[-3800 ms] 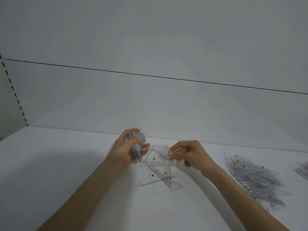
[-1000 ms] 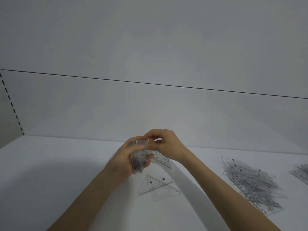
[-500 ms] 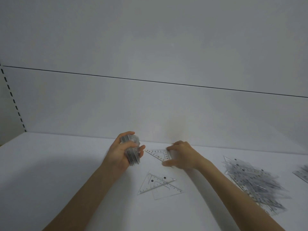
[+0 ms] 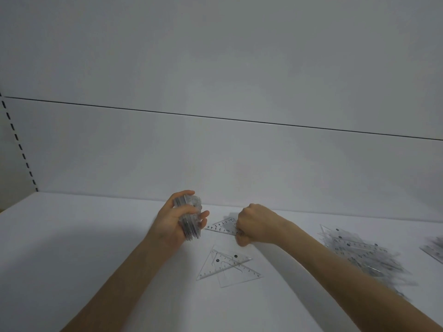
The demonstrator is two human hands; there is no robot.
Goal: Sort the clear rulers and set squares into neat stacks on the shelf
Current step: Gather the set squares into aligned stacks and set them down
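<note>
White flat shelf board [image 4: 72, 248]: fills the lower half of the head view. White back panel [image 4: 215, 152] rises behind it, with one dark horizontal seam. Slotted upright [image 4: 18, 140] at far left edge.

Loose heap of clear plastic rulers and set squares [image 4: 359, 255]: lies on the shelf at right, well apart from both hands, pieces fanned out unevenly, somewhat blurred. A few more clear pieces [image 4: 434, 251] at the right edge, cut off by the frame.

Left hand [image 4: 171, 226]: raised above the shelf, fingers and thumb wrapped round a thick bundle of clear set squares [image 4: 190, 219], held on edge.

Right hand [image 4: 256, 224]: low on the shelf, fingers curled tight over the right corner of a single clear triangular set square [image 4: 223, 226], thumb underneath. This piece lies between the two hands, printed numerals legible. Whether it is flat or lifted at that corner: cannot tell.

Pair of overlapping clear set squares [image 4: 227, 265]: flat on the shelf, nearer the camera, touching neither hand.
</note>
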